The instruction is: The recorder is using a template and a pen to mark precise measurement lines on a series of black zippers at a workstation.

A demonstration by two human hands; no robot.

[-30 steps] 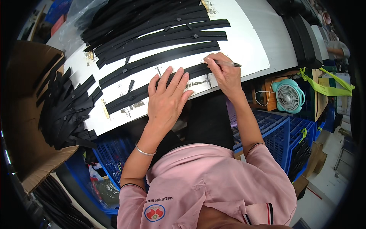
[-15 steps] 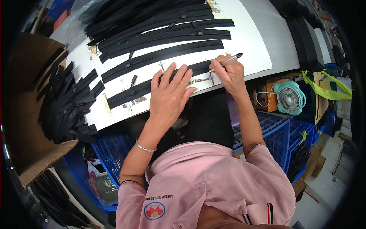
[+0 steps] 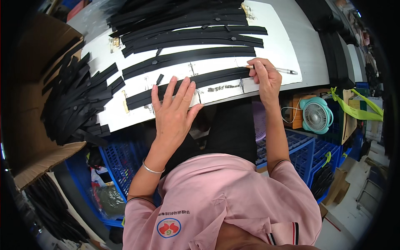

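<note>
The left hand (image 3: pixel 174 109) lies flat, fingers spread open, on the nearest black strip (image 3: pixel 187 86) at the white desk's (image 3: pixel 287 54) near edge. At the strip's right end, the right hand's (image 3: pixel 263 77) fingers pinch a pen (image 3: pixel 278 70). More black strips (image 3: pixel 191 35) lie beyond.

A white worktable (image 3: pixel 291 50) is stretching across the top, blue plastic crates (image 3: pixel 300 154) are standing beneath it, a small teal fan (image 3: pixel 315 115) is sitting at right, and a cardboard box (image 3: pixel 29 137) is sitting at left.
</note>
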